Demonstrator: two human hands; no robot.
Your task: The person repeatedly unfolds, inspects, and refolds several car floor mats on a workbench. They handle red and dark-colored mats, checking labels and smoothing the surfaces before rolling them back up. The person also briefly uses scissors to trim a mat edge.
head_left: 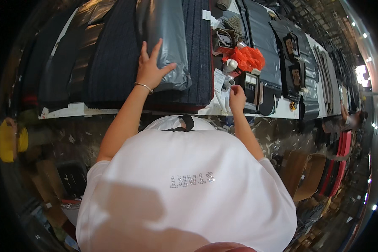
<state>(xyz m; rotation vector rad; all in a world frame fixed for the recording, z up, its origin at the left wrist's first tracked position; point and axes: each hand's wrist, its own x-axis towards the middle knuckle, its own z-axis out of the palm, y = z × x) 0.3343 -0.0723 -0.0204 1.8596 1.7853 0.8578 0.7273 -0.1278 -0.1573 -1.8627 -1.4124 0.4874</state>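
Observation:
My left hand (150, 71) lies with spread fingers on a shiny grey plastic-wrapped bundle (172, 52). Beneath that bundle is a stack of dark ribbed mats (199, 54), reaching close to the table's front edge. Over the table to the right of the stack, my right hand (237, 97) has its fingers closed together beside a small white roll (228, 82). Whatever those fingers may pinch is too small or hidden to make out. A white slip of paper (219, 80) lies left of the roll.
Behind the roll are a white bottle (230, 64), a crumpled orange-red plastic bag (250, 58) and a small box (224, 40). A black tray (251, 88) sits right of my right hand. An open cardboard box (310, 176) stands at right. Another person (352, 119) is far right.

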